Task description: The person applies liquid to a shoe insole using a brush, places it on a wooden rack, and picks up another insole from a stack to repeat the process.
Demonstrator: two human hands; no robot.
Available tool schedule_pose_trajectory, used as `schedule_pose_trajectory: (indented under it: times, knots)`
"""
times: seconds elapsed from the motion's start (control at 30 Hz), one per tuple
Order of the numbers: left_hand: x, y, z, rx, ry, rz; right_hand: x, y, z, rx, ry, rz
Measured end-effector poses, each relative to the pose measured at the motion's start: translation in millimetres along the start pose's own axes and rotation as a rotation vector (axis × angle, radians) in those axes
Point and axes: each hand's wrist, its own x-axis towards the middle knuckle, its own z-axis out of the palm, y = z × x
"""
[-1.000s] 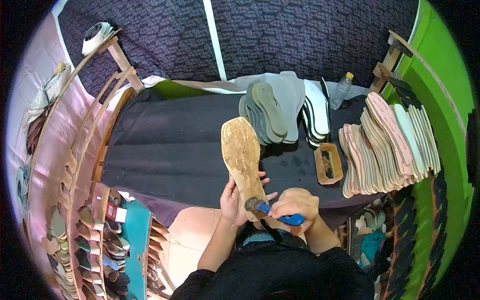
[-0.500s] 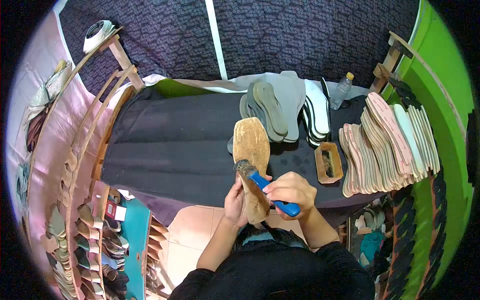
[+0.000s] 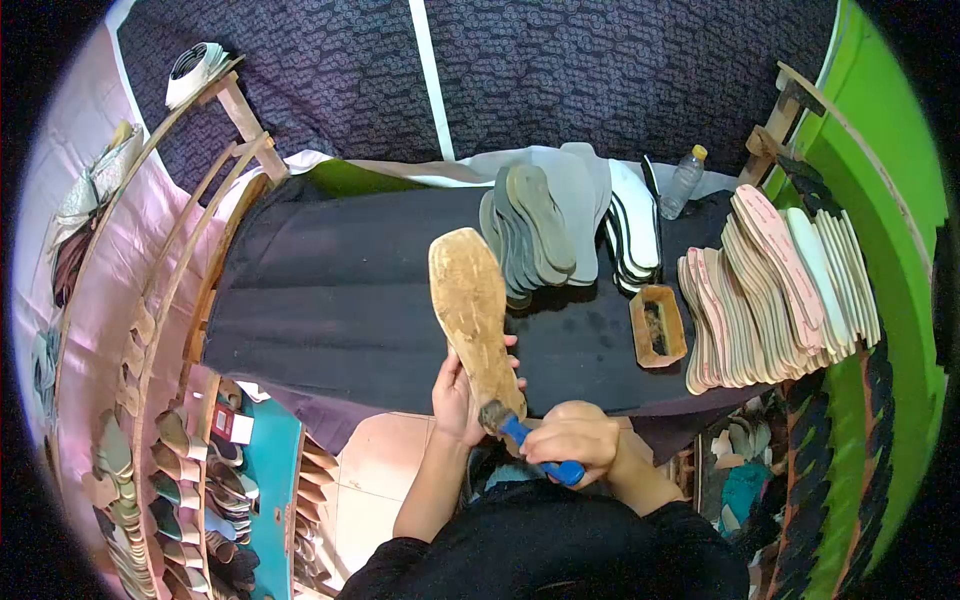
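A tan, mottled shoe sole (image 3: 470, 300) with a squared toe end is held up over the front edge of the table. My left hand (image 3: 458, 402) grips it from beneath near its narrow middle, with fingertips showing along its right edge. In my right hand (image 3: 575, 440) is a brush (image 3: 545, 462) with a blue handle. The dark bristles touch the sole's near, heel end. My right fingers are wrapped around the handle.
A wooden box (image 3: 641, 340) with dark residue inside stands on the black-covered table (image 3: 320, 290). Behind are grey soles (image 3: 545, 225), white soles (image 3: 632, 215) and a bottle (image 3: 684, 182). Pinkish soles (image 3: 765, 290) fill the right side. Shoe racks (image 3: 180, 480) stand at lower left.
The brush has moved down the sole from its middle to the heel end. The sole has shifted slightly left, and its toe end now leans left.
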Motion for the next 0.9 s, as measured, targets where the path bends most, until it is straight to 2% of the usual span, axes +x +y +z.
schedule_pose_trajectory:
  times: [0.17, 0.37, 0.5, 0.57, 0.73, 0.87, 0.9]
  knots:
    - [0.2, 2.1, 1.7, 0.010, 0.034, 0.046, 2.9, -1.6, -1.0, 0.035, 0.004, 0.066]
    - [-1.0, -2.6, 5.6, 0.037, 0.062, 0.025, 13.7, 3.3, -0.1, -0.051, 0.144, 0.073]
    - [0.5, -1.3, 0.8, -0.009, 0.060, 0.043, 5.5, 6.1, 3.6, -0.086, 0.112, 0.020]
    - [1.0, 1.9, -2.0, -0.087, 0.057, 0.100, -0.9, 3.6, 2.7, 0.036, 0.043, 0.008]
    - [-0.1, 8.8, -4.2, -0.142, 0.184, 0.215, -8.9, -2.7, -4.1, 0.083, -0.064, 0.055]
    - [-1.3, 7.1, 0.0, -0.087, 0.175, 0.231, -3.7, -3.4, -2.2, 0.105, 0.026, 0.079]
    - [-2.1, 7.3, 4.2, -0.070, 0.121, 0.210, -2.4, -0.2, 0.1, 0.087, 0.024, 0.034]
